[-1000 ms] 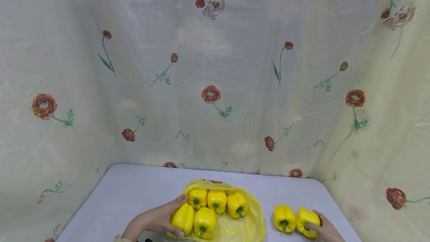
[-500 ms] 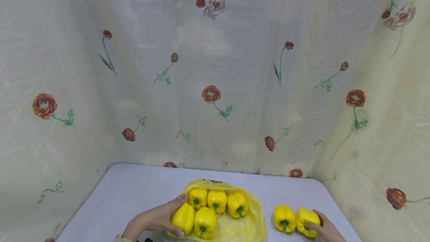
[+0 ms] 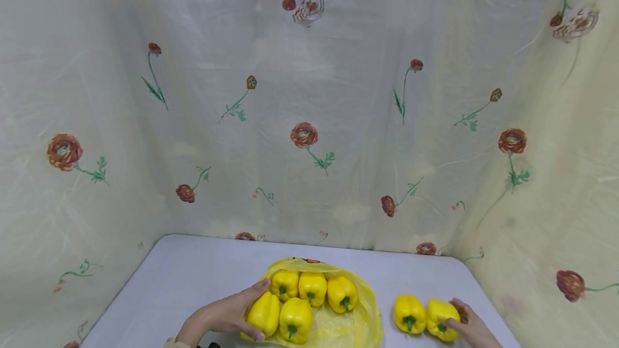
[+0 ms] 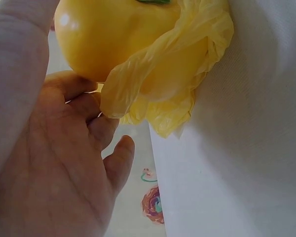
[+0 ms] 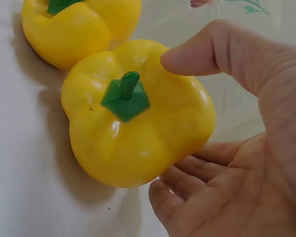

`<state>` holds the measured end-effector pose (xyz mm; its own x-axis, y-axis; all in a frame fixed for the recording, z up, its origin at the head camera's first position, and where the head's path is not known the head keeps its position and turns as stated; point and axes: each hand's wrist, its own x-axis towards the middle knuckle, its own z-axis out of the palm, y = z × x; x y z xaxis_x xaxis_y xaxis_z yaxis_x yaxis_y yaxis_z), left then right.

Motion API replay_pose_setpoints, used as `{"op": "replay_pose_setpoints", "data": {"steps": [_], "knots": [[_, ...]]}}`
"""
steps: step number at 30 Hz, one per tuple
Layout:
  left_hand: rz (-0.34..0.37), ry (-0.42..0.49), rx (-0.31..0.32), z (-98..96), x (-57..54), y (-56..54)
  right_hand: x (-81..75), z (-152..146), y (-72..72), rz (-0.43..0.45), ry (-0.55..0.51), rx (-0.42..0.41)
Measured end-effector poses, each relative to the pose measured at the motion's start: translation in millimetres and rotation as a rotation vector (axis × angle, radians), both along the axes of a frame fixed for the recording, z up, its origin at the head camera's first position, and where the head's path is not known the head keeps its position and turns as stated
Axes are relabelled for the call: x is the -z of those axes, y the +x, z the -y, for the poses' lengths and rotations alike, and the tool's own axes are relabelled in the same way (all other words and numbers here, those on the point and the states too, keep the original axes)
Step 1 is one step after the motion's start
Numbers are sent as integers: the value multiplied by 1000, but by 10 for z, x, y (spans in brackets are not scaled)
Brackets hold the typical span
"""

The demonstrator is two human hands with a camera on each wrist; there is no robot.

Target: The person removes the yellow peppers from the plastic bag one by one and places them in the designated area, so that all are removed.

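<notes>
A yellow plastic bag [image 3: 371, 313] lies open on the table with several yellow bell peppers [image 3: 311, 288] in and on it. My left hand [image 3: 224, 313] grips the leftmost bell pepper [image 3: 263, 313] together with the bag's edge, thumb at the near side and fingers at the far side. In the left wrist view bag film [image 4: 143, 69] wraps part of that pepper. At the right, my right hand [image 3: 471, 326] has its thumb over a glossy bell pepper [image 5: 138, 143] with a green stem, its fingers around the other side, loosely. Another bell pepper [image 3: 409, 314] stands beside it.
A white tablecloth [image 3: 208, 262] covers the table. Flower-printed curtains [image 3: 348, 176] hang behind it and along both sides. A small dark object [image 3: 214, 345] shows at the bottom edge near my left wrist.
My right hand has shifted slightly right, and its thumb and fingers sit looser about the pepper. The left hand and the peppers in the bag have stayed put.
</notes>
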<state>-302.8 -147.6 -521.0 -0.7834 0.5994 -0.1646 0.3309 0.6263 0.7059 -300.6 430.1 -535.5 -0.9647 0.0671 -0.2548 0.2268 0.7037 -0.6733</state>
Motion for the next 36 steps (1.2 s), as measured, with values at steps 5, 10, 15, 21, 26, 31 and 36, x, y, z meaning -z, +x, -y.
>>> {"op": "replay_pose_setpoints", "data": {"steps": [5, 10, 15, 21, 26, 31, 36], "knots": [[-12, -7, 6, 7, -1, -8, -41, 15, -1, 20, -84, 40], [-4, -12, 4, 4, 0, -23, -74, 14, -14, 9, -110, 42], [2, -19, 1, 5, 8, -28, -103, 10, -18, 4, -131, 39], [-3, -24, 6, 1, 12, -26, -164, 15, -9, -1, -190, 40], [-18, -20, 10, 3, -14, -23, -254, 56, 5, -46, -235, 31], [-7, -12, 6, -1, -24, -19, -317, 95, 41, -91, -268, 22], [1, -13, 0, -6, 0, -22, -343, 131, 60, -83, -220, 27]]}}
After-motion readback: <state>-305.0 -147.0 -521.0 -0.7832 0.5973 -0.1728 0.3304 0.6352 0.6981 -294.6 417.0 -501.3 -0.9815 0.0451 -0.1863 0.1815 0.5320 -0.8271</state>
